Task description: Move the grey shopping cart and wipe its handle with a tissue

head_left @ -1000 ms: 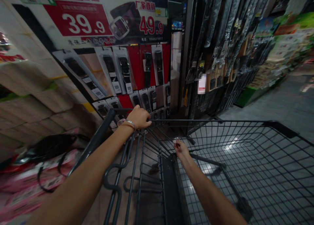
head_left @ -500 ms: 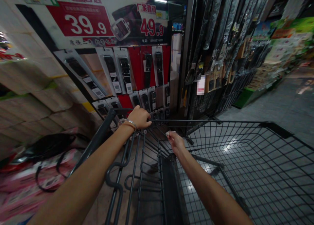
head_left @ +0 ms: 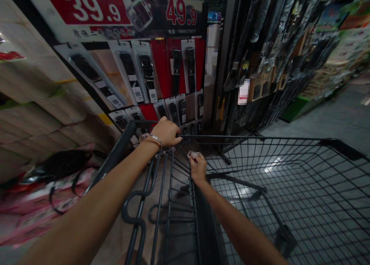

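Head view, right hand (head_left: pixel 199 169): my fingers were closed in a pinch on a small, whitish scrap (head_left: pixel 194 154), its crumpled end poking out above them.
Scrap: it was held up over the cart (head_left: pixel 245 136), near the left hand but apart from it.
Left hand (head_left: pixel 167 132): I had it curled over the cart's rim near the handle (head_left: pixel 115 153), a bracelet (head_left: pixel 154 139) at the wrist.
Belts (head_left: pixel 147 68): they hung in packs beyond the cart, under a price sign (head_left: pixel 101 10).
Pink packs (head_left: pixel 66 195): these lay left of the handle.
Risk: a loose pinch could have let the scrap slip through the wires, I judged; a swing of the cart could have knocked the belts.
Hard to tell: I could not make out what the scrap was. My fingers hid its lower part, the left fingertips were hidden, and the frame cut off the sign's top.
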Demonstrator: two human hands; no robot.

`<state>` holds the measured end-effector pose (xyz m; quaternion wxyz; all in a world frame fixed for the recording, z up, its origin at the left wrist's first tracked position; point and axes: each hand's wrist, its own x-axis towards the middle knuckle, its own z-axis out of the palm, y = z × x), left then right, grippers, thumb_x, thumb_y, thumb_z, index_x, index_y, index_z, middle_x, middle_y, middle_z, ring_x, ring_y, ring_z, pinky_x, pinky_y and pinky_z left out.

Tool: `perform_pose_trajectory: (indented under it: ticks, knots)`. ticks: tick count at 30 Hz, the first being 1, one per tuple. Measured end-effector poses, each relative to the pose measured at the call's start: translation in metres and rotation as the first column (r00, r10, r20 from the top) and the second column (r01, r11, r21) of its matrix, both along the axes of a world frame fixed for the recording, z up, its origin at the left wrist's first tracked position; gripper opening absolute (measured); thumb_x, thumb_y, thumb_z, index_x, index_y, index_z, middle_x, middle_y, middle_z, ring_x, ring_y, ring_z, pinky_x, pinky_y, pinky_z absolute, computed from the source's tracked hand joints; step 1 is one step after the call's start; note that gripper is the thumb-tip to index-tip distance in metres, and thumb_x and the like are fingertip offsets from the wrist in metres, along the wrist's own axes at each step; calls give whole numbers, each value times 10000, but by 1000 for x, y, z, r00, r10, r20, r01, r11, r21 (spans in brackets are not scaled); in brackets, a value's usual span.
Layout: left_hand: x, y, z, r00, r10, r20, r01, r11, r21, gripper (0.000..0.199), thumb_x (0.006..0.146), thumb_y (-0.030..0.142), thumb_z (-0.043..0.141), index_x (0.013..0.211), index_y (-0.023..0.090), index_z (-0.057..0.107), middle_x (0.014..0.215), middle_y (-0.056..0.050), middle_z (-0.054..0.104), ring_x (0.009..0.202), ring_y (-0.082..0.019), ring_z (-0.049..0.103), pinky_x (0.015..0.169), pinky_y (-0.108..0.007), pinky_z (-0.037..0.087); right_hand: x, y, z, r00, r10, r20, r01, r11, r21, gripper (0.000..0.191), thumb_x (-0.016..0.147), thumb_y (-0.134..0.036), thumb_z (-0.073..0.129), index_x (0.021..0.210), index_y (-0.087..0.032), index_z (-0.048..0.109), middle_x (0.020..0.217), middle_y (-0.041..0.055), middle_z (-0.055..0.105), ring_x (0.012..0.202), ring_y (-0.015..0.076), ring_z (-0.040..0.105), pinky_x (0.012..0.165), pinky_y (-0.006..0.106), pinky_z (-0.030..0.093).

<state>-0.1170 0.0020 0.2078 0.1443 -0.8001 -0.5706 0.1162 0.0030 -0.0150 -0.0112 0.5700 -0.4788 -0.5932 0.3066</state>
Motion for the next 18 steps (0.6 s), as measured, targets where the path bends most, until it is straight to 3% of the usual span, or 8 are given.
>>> perform_pose_trajectory:
  ticks: [5, 11, 13, 15, 18]
  knots:
    - [-2, 3, -1, 1000, -4, 6, 4, 1000, 2, 358, 801, 456, 461, 869, 230, 731, 855, -75, 736, 858, -219, 636, 775, -372, 306, 7, 6, -15, 995, 34, 93, -37, 999, 37, 181, 762, -116, 514, 753, -185, 680, 792, 42, 632, 721, 164, 569, 695, 269, 452]
    - [0, 2, -1, 1000, 11, 7, -10, 1000, -23, 388, 814, 436, 434, 891, 205, 736, 876, -94, 733, 881, -232, 637, 781, -383, 301, 27, 1, -54, 997, -42, 68, 51, 990, -132, 167, 679, -120, 516, 645, -180, 667, 723, 54, 648, 723, 194, 591, 703, 296, 453]
    - [0, 1, -1, 1000, 11, 13, -11, 1000, -25, 388, 811, 432, 435, 893, 201, 736, 878, -96, 732, 887, -233, 636, 786, -384, 300, 35, -2, -69, 992, -120, -26, 108, 952, -287, 115, 636, -129, 564, 595, -188, 654, 652, 33, 642, 684, 193, 586, 690, 293, 448]
    - [0, 1, -2, 1000, 12, 22, -11, 1000, -27, 390, 811, 431, 435, 894, 195, 735, 877, -101, 731, 892, -239, 636, 787, -387, 301, 43, -4, -83, 954, -230, -193, 114, 873, -475, 70, 575, -133, 637, 536, -189, 621, 554, -1, 607, 605, 176, 564, 623, 269, 436]
    - [1, 0, -2, 1000, 9, 20, -8, 999, -31, 395, 814, 427, 430, 875, 184, 735, 871, -114, 728, 890, -255, 636, 782, -399, 303, 48, -4, -97, 854, -363, -372, 59, 779, -624, 191, 513, -144, 712, 469, -193, 533, 425, -49, 506, 468, 133, 496, 482, 231, 385]
